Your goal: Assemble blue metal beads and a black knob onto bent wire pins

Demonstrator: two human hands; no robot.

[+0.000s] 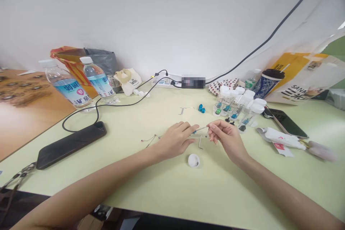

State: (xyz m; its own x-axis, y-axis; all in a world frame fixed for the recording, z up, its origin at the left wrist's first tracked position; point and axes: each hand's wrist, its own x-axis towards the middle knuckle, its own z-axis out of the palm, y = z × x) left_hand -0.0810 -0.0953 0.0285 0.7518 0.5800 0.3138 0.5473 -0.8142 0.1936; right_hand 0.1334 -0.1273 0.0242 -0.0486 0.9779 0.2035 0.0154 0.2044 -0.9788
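My left hand [176, 140] and my right hand [225, 138] meet above the pale green desk [215, 187]. Between their fingertips runs a thin metal wire [201, 129] with a small blue bead [194, 132] near my left fingertips. Both hands seem to pinch it. A small bent metal piece [200, 143] lies just below the wire. Behind my left hand lies a fine wire with red tips [149, 139]. A round white lid [193, 160] sits below my hands.
Clear vials with white caps [234, 106] and blue beads [201, 108] stand ahead, with a black phone [287, 123] to the right. Another dark phone [71, 145], a black cable [97, 113], and water bottles [66, 84] are at left.
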